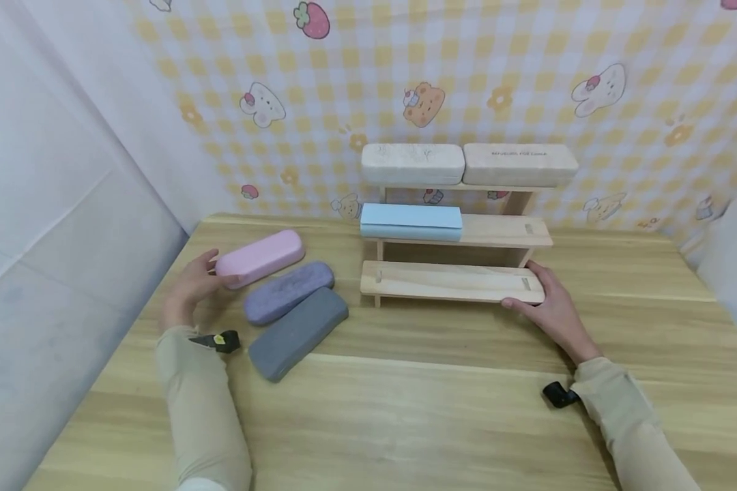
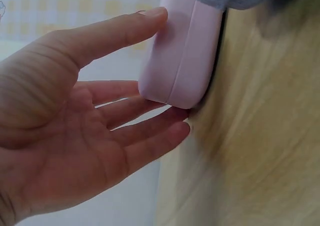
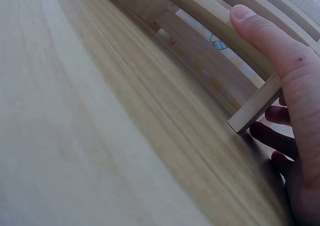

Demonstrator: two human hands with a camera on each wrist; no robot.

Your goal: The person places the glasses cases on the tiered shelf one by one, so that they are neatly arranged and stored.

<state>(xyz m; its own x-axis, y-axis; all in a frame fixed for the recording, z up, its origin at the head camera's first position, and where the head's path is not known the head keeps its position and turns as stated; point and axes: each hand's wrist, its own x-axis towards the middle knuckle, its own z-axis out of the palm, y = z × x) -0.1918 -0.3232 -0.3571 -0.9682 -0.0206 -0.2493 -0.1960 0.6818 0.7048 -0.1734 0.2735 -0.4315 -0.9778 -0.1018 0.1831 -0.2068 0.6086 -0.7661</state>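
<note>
My left hand (image 1: 190, 283) is at the near-left end of a pink glasses case (image 1: 261, 258) lying on the table. In the left wrist view its thumb (image 2: 155, 18) overlaps the side of the case, while the other fingers reach loosely past the end, leaving a gap to the palm. A purple case (image 1: 288, 293) and a grey case (image 1: 297, 334) lie slantwise beside it. My right hand (image 1: 555, 307) holds the right end of the lowest shelf of a three-step wooden rack (image 1: 448, 281), thumb on the front edge and fingers behind the side leg.
A light blue case (image 1: 411, 221) sits on the left half of the middle shelf. Two pale cases, a whitish one (image 1: 413, 164) and a beige one (image 1: 518, 165), fill the top shelf. Behind the wooden table (image 1: 430, 416) hangs a yellow checked cloth (image 1: 344, 88).
</note>
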